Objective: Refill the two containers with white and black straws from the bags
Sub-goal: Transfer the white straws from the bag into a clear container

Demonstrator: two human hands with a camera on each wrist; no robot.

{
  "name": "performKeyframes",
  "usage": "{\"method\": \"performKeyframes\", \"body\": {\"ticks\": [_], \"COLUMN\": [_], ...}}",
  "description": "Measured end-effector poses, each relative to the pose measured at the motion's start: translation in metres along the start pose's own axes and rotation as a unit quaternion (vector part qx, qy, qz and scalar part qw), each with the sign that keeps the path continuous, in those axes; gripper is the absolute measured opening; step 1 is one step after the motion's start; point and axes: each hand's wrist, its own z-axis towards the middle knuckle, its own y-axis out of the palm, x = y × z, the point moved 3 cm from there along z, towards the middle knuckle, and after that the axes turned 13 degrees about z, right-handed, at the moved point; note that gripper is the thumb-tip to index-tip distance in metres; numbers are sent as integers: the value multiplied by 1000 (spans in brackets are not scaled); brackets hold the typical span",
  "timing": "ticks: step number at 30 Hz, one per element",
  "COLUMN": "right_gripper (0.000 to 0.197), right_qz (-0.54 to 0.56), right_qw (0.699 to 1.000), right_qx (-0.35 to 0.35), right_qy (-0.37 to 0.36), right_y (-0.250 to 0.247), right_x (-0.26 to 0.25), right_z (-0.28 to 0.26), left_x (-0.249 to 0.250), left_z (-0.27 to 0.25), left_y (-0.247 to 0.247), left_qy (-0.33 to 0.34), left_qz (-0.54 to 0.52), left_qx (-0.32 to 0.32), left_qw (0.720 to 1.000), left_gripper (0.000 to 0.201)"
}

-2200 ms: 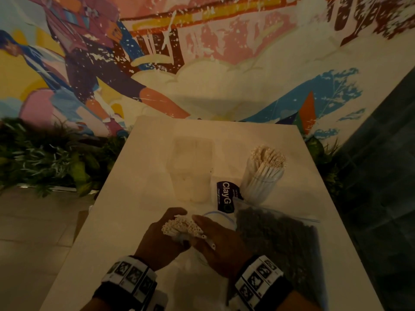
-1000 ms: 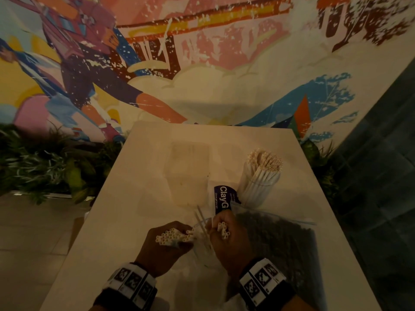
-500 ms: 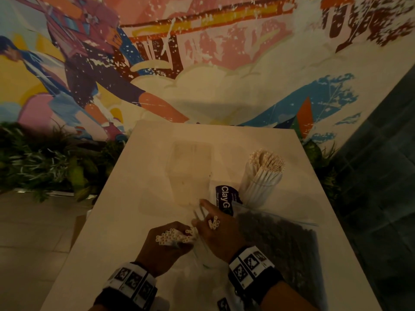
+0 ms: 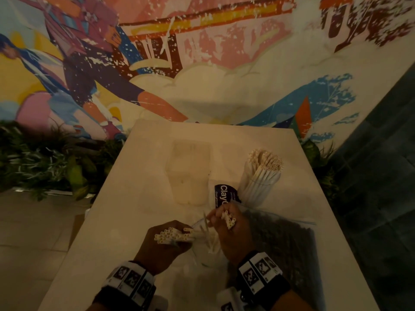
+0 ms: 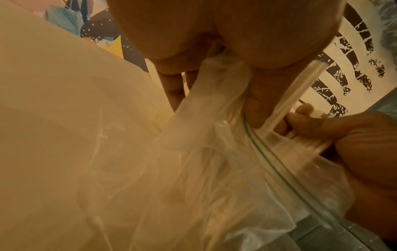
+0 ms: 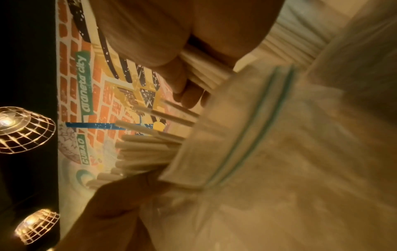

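Observation:
My left hand (image 4: 167,244) grips a bundle of white straws (image 4: 167,235) together with the mouth of their clear zip bag (image 4: 207,241). In the right wrist view the straw ends (image 6: 146,149) stick out past the bag's green zip rim (image 6: 247,129). My right hand (image 4: 226,221) holds a few white straws (image 4: 229,219) just right of the bundle, fingers (image 6: 182,81) curled round them. Behind it stands a clear container (image 4: 261,178) packed with white straws. An empty clear container (image 4: 190,173) stands to its left. A bag of black straws (image 4: 283,245) lies at the right.
A dark label (image 4: 223,195) lies between the two containers. The white table (image 4: 139,198) meets a painted wall at the back. Green plants (image 4: 45,160) line its left side and a dark wall stands at the right. Tiled floor lies below left.
My right hand has drawn a few straws off the bundle and moved up and right, away from my left hand. The left hand has stayed put with the rest.

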Motion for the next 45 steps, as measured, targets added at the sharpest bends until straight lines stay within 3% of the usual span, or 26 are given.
{"method": "performKeyframes", "body": {"ticks": [3,6,12,20,25,29,32,35,39,42,45], "right_gripper": [23,29,19,26,44,29,34,24,41,49,51], "right_qz": [-71,-97,-93,66,221,288,290,289,267,246,251], "right_qw": [995,994,991,990,971,952,941,928,907,905,918], "right_qx": [-50,-42,-69,-87,-80,-74,-69,-56,-26,-2,42], "right_qy": [53,41,62,86,29,-66,-159,-227,-324,-348,-304], "right_y": [-1,-6,-11,-6,-18,-39,-62,-81,-103,-108,-109], "right_x": [5,3,13,11,-43,-94,-129,-166,-196,-193,-163], "right_z": [-4,-5,-9,-14,-5,11,34,63,98,121,137], "left_x": [-2,-2,-3,-7,-10,-10,-8,-7,-6,-4,-3], "left_z": [1,0,-1,0,0,1,0,0,-1,-1,-1], "left_y": [0,-1,-1,-1,-1,-1,0,-1,-2,-1,-2], "left_qy": [-2,-5,-9,-20,-34,-42,-48,-46,-50,-44,-44], "left_qz": [23,18,34,28,21,17,26,47,29,30,18], "left_qx": [-2,-1,-5,-4,7,7,8,8,16,13,9], "left_qw": [1000,1000,999,999,999,999,998,998,998,999,999], "left_gripper": [24,22,28,25,23,25,26,25,23,23,23]}}
